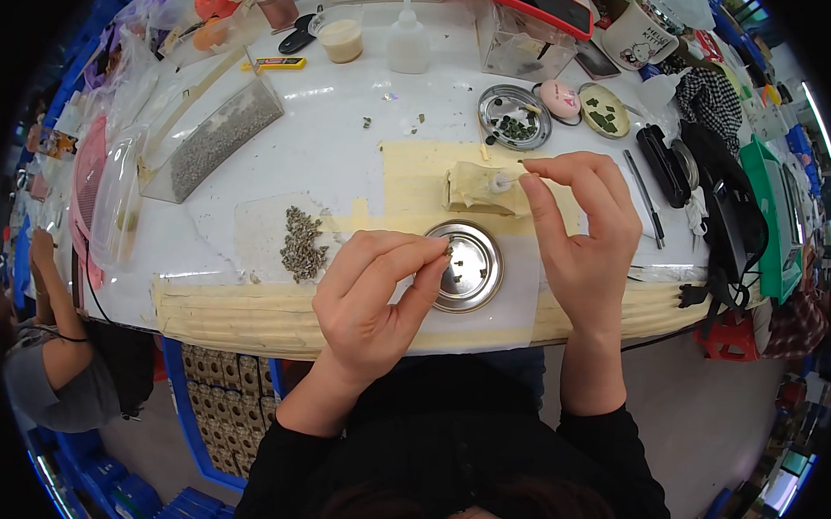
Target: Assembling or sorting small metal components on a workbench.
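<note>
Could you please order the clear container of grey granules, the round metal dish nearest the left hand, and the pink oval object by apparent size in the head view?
1. Clear container
2. Round metal dish
3. Pink oval object

We're squinting at the speck (449,251) in the left hand (368,294): too tiny for us to name! That hand covers part of the round tin (479,266), and up top we lose the red tray (523,4), sliced by our view's edge.

We see glossy, smooth metal on the round silver dish (475,246), matt, wrinkled, paper-like cream tape strips (231,312), and a rough grey-green granule pile (302,245).
</note>
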A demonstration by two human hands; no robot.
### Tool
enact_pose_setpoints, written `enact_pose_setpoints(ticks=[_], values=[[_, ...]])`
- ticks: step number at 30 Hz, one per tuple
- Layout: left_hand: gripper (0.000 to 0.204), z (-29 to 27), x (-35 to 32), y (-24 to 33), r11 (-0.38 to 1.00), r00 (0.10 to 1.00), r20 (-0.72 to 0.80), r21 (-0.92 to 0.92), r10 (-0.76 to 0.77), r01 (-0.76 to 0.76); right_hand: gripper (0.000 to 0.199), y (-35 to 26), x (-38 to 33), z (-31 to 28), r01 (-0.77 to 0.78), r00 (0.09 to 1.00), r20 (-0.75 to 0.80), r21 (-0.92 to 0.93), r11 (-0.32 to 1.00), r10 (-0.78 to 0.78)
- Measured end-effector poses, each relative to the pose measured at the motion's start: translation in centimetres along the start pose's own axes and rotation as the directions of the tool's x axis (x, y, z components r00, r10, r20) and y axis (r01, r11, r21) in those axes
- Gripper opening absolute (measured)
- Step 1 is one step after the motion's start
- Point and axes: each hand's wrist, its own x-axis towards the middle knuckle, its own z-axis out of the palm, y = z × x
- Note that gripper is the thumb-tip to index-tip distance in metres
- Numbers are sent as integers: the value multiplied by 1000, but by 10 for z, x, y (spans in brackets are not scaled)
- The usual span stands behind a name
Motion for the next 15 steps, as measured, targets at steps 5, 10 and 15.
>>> enact_pose_setpoints(ticks=[5,10,15], values=[[21,2,0,1,1000,1000,7,8,24,-24,9,-19,-12,-6,-4,998,-60,320,947,25],[21,3,0,3,1000,1000,24,-7,16,-16,14,-27,-30,8,-261,962,172,816,516,214],[21,3,-2,2,999,1000,28,-33,-6,7,17,-31,-28,10,-279,960,237,766,580,149]])
